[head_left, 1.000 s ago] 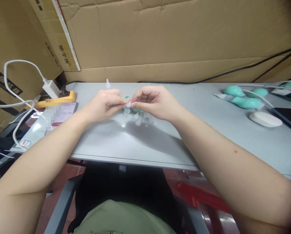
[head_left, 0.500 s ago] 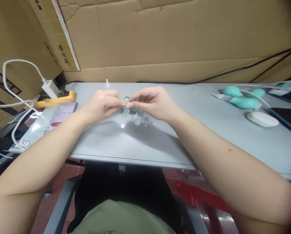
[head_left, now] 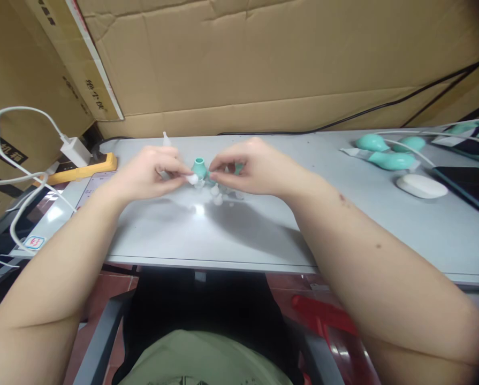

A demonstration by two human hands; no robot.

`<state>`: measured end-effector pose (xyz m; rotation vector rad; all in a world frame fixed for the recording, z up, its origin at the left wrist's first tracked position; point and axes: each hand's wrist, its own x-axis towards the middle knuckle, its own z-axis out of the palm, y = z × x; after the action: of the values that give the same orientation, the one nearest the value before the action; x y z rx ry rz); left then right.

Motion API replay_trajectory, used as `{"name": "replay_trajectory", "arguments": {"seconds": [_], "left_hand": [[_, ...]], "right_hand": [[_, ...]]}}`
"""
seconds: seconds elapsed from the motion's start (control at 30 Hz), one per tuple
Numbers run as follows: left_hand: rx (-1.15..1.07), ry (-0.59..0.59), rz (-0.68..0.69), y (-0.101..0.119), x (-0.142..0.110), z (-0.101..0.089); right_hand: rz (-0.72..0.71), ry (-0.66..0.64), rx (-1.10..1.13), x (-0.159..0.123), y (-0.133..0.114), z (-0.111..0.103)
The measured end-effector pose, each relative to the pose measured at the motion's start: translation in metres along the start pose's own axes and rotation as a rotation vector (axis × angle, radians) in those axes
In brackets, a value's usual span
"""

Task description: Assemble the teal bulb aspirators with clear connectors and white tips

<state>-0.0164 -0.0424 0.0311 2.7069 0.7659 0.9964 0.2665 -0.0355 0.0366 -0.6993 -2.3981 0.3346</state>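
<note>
Between the thumb and index finger of my left hand point(head_left: 159, 170) is a small white translucent nozzle tip point(head_left: 192, 178). Just beyond it, a teal funnel-shaped part point(head_left: 199, 168) stands on the desk with its narrow round opening upward. My right hand point(head_left: 249, 167) is at that part's right side, thumb and index finger curved and slightly apart, with nothing visible held. Several small translucent tips point(head_left: 217, 195) lie under and in front of the right fingers. More teal point(head_left: 238, 168) shows through the gap in that hand. Another translucent tip point(head_left: 166, 139) stands behind my left hand.
Teal bulbs point(head_left: 392, 159) and a white rounded object point(head_left: 422, 186) lie to the right, near a dark flat device point(head_left: 468, 184). At left are a yellow power strip point(head_left: 82, 170), a white charger point(head_left: 75, 151) with cables, and a phone point(head_left: 90, 187). Cardboard point(head_left: 263, 69) rises behind the desk.
My hands have moved apart from their shared pinch. The white tip is now in my left hand alone, and the teal part between the hands is more exposed. The view has shifted slightly.
</note>
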Motion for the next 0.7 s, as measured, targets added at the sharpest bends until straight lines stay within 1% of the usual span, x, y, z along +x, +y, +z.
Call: {"name": "replay_trajectory", "arguments": {"seconds": [0.03,0.1,0.23,0.33,0.43,0.53,0.7], "left_hand": [[-0.007,-0.049,-0.018,0.000,-0.001,0.000],[-0.023,-0.117,-0.036,0.000,-0.001,0.002],[-0.055,-0.234,-0.039,-0.002,0.003,0.013],[-0.028,-0.313,-0.028,-0.005,0.005,0.022],[0.021,-0.303,-0.025,-0.007,0.005,0.025],[0.033,-0.278,-0.061,-0.006,0.006,0.022],[-0.003,-0.316,-0.117,-0.004,0.006,0.018]], "right_hand": [[0.008,-0.054,-0.015,-0.001,0.000,-0.002],[0.030,-0.123,-0.025,-0.001,0.000,-0.003],[0.069,-0.165,-0.051,-0.001,-0.003,0.000],[0.077,-0.191,-0.046,-0.001,-0.004,0.002],[0.083,-0.189,-0.030,-0.001,-0.003,0.002],[0.087,-0.172,-0.044,-0.001,-0.002,0.000],[0.098,-0.188,-0.063,0.000,-0.002,0.000]]}}
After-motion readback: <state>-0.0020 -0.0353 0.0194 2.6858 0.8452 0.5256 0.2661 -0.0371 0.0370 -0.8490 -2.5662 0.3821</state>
